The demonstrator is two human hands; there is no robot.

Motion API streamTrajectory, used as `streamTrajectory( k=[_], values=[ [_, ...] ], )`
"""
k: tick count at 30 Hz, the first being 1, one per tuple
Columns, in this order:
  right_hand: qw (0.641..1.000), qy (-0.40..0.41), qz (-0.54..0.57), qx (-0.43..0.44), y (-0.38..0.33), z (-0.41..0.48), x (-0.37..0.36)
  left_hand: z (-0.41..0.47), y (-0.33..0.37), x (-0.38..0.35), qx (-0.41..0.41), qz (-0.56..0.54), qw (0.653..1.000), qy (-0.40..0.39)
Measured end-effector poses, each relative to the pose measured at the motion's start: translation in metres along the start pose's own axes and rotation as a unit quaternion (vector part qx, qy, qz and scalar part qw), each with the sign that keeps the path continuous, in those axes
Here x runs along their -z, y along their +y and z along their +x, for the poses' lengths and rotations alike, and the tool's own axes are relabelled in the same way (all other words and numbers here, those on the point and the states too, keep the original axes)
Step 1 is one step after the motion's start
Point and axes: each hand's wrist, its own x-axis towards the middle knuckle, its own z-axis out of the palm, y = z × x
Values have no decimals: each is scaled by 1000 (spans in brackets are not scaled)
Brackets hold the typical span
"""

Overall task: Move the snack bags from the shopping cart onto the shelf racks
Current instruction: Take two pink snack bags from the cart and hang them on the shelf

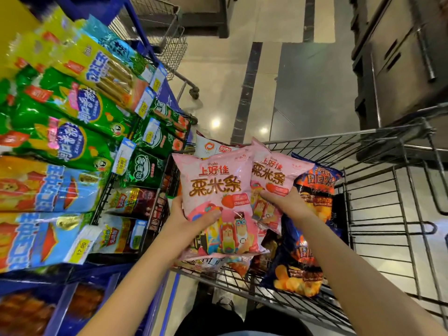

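My left hand grips a pink strawberry snack bag by its lower left side, held upright above the wire shopping cart. Just to its right, my right hand holds a second pink snack bag, partly tucked behind the first. Dark blue barbecue chip bags stand in the cart under my right forearm, and a white bag lies behind the pink ones. The shelf racks on the left are stacked with green, yellow and blue snack bags.
The blue-framed shelf has price tags along its edges and green bags in a wire basket next to the cart. Another cart stands farther down the aisle. Dark cabinets line the right side.
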Motion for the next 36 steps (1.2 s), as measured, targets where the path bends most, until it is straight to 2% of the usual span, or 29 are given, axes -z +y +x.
streamTrajectory(
  k=[5,10,14,21,25,31,36],
  values=[
    [998,44,0,39,-22,-22,6,3,8,11,-6,-22,1000,4],
    [996,58,-4,72,-39,-56,30,6,25,25,-26,-74,997,-25],
    [994,-3,44,105,-61,-90,48,6,38,36,-63,-76,995,-34],
    [990,-40,12,134,-99,-141,44,0,40,60,-122,-65,989,-48],
    [988,-72,-10,135,-109,-163,32,-11,31,71,-125,-78,988,-44],
    [981,-135,-29,135,-119,-172,22,-52,4,87,-114,-111,987,10],
    [968,-215,-45,118,-122,-156,12,-108,-22,77,-135,-185,971,72]
  ],
)
